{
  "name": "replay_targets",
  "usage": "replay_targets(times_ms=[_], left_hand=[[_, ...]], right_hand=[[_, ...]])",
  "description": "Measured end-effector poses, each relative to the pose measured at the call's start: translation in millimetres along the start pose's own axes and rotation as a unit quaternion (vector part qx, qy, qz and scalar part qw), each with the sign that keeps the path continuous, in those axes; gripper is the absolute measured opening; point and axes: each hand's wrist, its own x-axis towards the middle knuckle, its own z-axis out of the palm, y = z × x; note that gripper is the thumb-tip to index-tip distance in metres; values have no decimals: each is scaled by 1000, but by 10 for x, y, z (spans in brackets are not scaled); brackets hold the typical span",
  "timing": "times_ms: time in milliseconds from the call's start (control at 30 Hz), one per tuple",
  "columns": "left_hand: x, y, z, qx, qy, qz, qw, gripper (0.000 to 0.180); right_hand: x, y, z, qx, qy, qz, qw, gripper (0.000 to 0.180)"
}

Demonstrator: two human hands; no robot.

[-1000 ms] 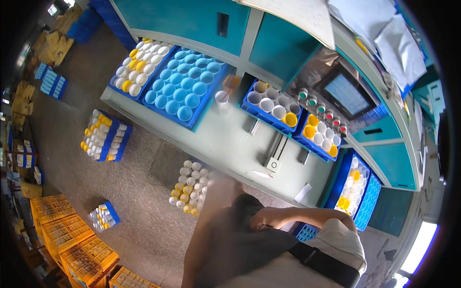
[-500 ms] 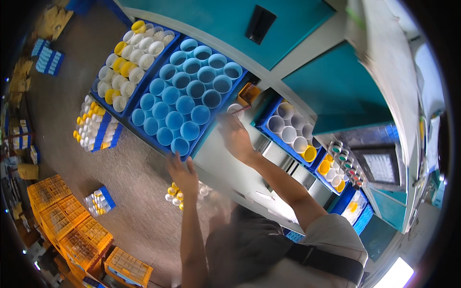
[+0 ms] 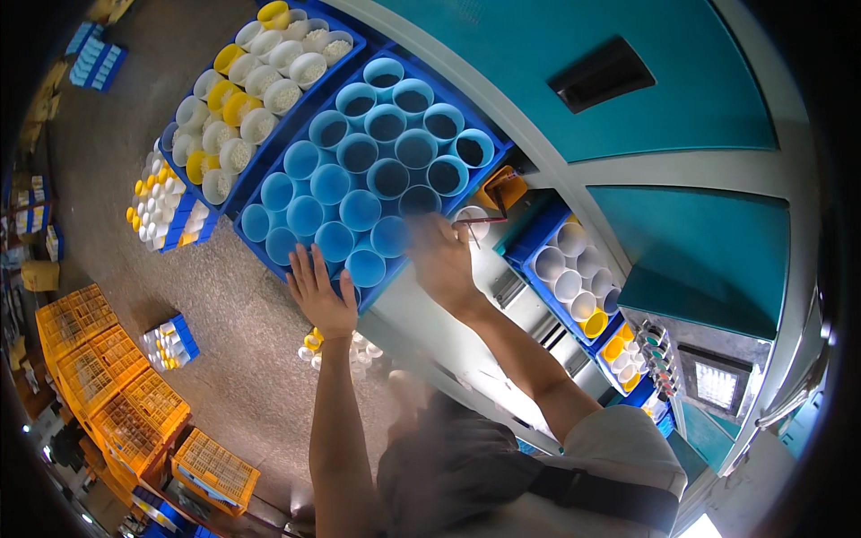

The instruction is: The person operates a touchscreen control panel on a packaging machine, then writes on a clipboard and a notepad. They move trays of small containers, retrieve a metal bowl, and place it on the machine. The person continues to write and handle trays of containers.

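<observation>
A blue tray [image 3: 345, 65] holds rows of light blue cups [image 3: 360, 212]; several at the far right have dark contents, while the nearer left ones look pale inside. My left hand [image 3: 321, 291] lies with fingers spread over the cups at the tray's near edge. Over the cups along the right edge is my right hand [image 3: 441, 264], its fingers blurred, so I cannot make out whether they hold anything. Just right of its fingertips stand a white cup [image 3: 472, 218] and a thin dark red rod [image 3: 484, 220] that reaches toward an orange container [image 3: 502, 190].
Beyond the blue cups, another blue tray holds white and yellow cups [image 3: 260, 81] with whitish contents. To the right stand more trays of white and yellow cups [image 3: 567, 285] below teal panels [image 3: 708, 251]. Orange crates [image 3: 126, 394] are stacked on the floor at the left.
My left hand has come from in front of the tray onto its near cups. My right hand has moved over the cups' right edge. The whole view has shifted.
</observation>
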Motion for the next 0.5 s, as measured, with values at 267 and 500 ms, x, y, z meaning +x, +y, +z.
replay_targets(times_ms=[267,500], left_hand=[[0,-16,14,7,-2,-5,1000,66],[19,0,-8,6,-22,-9,1000,66]], right_hand=[[232,-122,-83,-7,25,17,1000,43],[523,-144,263,-51,30,44,997,23]])
